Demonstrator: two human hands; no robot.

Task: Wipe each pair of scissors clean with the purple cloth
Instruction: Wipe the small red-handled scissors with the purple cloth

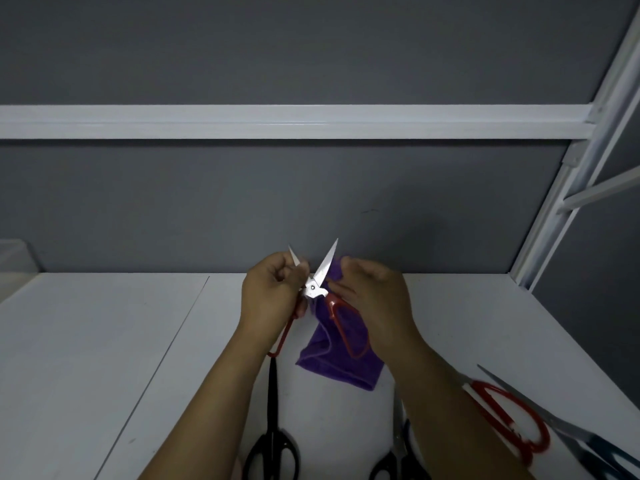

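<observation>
Purple cloth hangs from my right hand, pinched beside one blade of the red-handled scissors (blades spread wide). My left hand grips their other blade, above the white table where black-handled scissors lie.

Reaching forward with both arms.
Gripping red scissors with left hand; pinching purple cloth just beside them with right hand.

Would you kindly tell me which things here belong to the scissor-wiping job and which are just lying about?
Job: held red scissors, purple cloth, long black scissors, half-hidden black scissors, loose red scissors, blue-handled scissors.
Lying about: clear box, white frame.
</observation>
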